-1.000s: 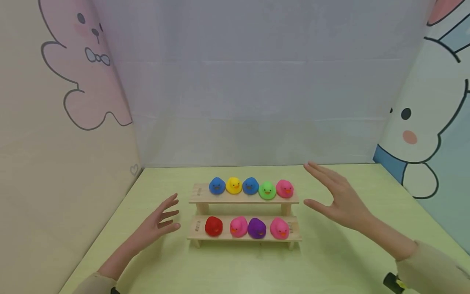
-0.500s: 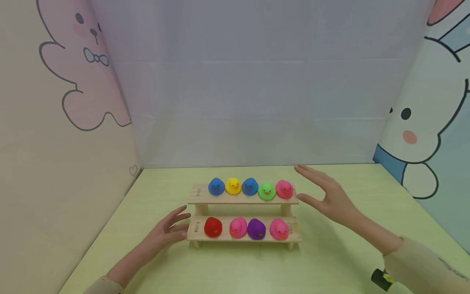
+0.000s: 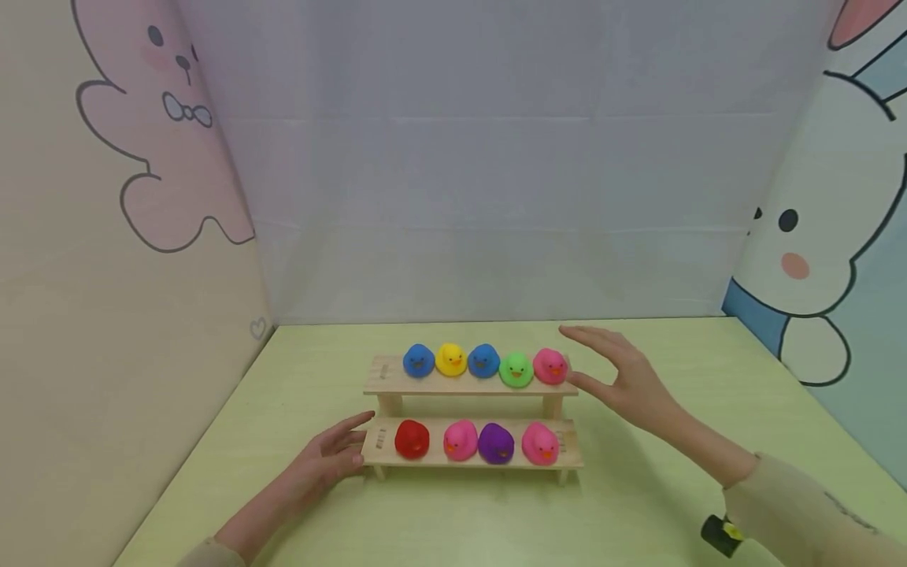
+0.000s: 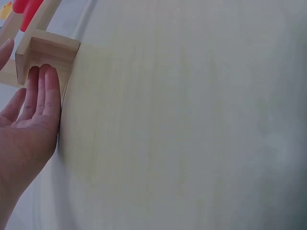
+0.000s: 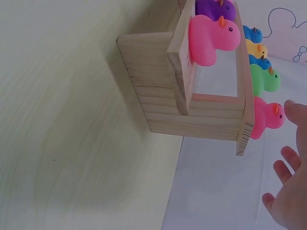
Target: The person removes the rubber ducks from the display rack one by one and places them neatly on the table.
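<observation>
Head view: marks (image 3: 380, 439) on wooden rack (image 3: 435, 453) too small to read; rabbit print (image 3: 808, 189) cut off right. Right wrist view: right hand (image 5: 292, 199) cropped at right edge, purple duck (image 5: 218, 10) at top

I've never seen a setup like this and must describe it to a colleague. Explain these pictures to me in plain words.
There is no machine here, just a person's two bare hands. The wide picture comes from a camera worn on the head, looking forward and down; the other two come from a camera on each wrist.

On the table stands a two-step wooden rack. Its upper shelf carries, left to right, ducks in blue, yellow, blue, green and pink. On the lower shelf are a red toy, then pink, purple and pink ducks.

The left hand is at the lower shelf's left end; I cannot tell whether it touches. The right hand is spread beside the upper pink duck. No toy is in either hand.
</observation>
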`<state>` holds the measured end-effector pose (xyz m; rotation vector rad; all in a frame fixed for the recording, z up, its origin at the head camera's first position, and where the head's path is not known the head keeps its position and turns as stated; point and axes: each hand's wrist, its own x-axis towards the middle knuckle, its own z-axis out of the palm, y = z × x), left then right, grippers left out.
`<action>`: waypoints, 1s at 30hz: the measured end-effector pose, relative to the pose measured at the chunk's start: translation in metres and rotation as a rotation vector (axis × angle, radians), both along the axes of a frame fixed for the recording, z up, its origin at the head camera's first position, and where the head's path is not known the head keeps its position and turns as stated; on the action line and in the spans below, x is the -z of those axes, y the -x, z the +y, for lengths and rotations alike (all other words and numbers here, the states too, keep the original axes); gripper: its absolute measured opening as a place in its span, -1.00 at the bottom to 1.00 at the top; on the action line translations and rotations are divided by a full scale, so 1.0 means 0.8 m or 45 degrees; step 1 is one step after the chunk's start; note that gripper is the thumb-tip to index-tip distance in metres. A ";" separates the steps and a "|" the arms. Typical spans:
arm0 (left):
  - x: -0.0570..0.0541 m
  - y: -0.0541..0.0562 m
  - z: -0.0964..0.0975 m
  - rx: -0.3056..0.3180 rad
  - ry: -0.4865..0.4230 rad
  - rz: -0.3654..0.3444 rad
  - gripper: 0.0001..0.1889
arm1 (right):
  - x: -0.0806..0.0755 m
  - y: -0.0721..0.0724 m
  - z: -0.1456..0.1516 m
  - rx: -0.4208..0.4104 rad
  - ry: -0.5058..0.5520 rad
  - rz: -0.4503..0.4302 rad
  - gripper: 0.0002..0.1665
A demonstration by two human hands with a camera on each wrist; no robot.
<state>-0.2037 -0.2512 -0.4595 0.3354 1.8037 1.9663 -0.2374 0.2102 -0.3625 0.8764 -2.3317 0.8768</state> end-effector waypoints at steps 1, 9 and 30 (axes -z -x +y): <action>0.000 -0.001 0.001 0.000 0.007 -0.003 -0.34 | 0.000 0.000 -0.001 -0.002 -0.002 0.001 -0.24; 0.005 -0.004 0.006 -0.004 -0.038 -0.008 -0.31 | 0.002 0.004 -0.009 -0.004 -0.020 0.006 -0.30; 0.003 -0.005 0.007 -0.017 -0.013 0.012 -0.34 | 0.014 0.009 -0.016 -0.003 0.009 -0.081 -0.50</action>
